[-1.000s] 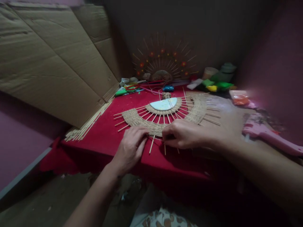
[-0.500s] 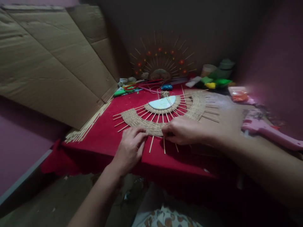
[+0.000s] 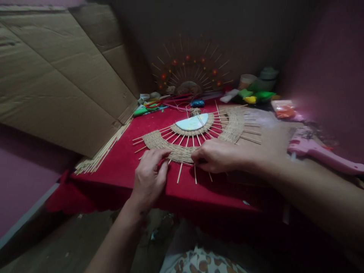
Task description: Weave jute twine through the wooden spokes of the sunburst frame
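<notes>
A half-round fan (image 3: 176, 151) of thin sticks and woven twine lies on the red cloth, its pale blue half-disc (image 3: 192, 122) at the centre. My left hand (image 3: 149, 176) is at the band's lower left edge, fingertips over the weave and thumb beneath, gripping it. Pinched fingers of my right hand (image 3: 214, 155) are at the band's lower middle, where a strand of twine runs along the outer edge. That hand covers part of the band, and the exact pinch is hidden. Bare stick ends stick out below the weave between both hands.
A cardboard sheet (image 3: 62, 83) leans at left, with a bundle of sticks (image 3: 105, 148) along its foot. Behind the fan sit a twine ball (image 3: 195, 112), a blue packet (image 3: 197, 103) and a flowered stick fan (image 3: 189, 72). A pink glue gun (image 3: 318, 151) lies at right.
My left hand has slid a little left along the band, with its thumb and fingers slightly more spread. My right hand keeps nearly the same place on the fan. The whole view has shifted slightly.
</notes>
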The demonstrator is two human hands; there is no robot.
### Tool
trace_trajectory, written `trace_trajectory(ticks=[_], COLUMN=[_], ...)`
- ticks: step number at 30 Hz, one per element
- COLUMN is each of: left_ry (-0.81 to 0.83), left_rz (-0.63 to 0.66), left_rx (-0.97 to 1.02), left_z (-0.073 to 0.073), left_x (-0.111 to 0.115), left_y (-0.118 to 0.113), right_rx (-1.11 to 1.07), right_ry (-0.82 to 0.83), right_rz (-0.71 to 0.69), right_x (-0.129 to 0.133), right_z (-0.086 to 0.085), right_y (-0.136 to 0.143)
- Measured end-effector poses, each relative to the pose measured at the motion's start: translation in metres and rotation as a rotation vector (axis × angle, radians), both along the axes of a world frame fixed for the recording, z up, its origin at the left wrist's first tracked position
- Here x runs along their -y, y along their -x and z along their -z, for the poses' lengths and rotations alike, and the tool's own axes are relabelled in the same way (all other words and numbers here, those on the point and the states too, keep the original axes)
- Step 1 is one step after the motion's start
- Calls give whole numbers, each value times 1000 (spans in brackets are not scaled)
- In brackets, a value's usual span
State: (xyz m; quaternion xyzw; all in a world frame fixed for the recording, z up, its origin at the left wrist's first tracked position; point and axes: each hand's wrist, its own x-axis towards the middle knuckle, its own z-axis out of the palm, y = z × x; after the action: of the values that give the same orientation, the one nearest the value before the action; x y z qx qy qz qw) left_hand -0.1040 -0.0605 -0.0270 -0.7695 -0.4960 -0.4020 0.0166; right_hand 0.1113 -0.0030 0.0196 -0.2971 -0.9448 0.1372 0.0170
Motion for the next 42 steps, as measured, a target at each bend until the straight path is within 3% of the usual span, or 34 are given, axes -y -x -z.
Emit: trace_trajectory(ticks=[3,9,15,21,26,34,38,42], left_ry=[40,75,128,113,108,106,34,-87], left_rz=[38,228,296,358,395,402,419,536], left_rx=[-33,-182,-226,-210,-231,-255,-465,-763], left_z=[1,1,6,5,5,4,-4,-17], left_x=[4,8,4,5,5,5,-1,-8], left_y=[-1,-24,-28,-23,-22,-20,-22,-25], right_rx=[-3,-28,-50,-66,-121,-145,-146,-128], right_ry=[8,42,143,33,55,-74,-117,-197], right_rz=[-9,-25,-94,-150,-175,-130,-148,-182], right_x=[0,-1,2,13,24,40,43,49], right_z=[0,1,-2,-3,-2,13,14,14], right_y=[0,-2,-3,-6,-15,-7,-6,-10])
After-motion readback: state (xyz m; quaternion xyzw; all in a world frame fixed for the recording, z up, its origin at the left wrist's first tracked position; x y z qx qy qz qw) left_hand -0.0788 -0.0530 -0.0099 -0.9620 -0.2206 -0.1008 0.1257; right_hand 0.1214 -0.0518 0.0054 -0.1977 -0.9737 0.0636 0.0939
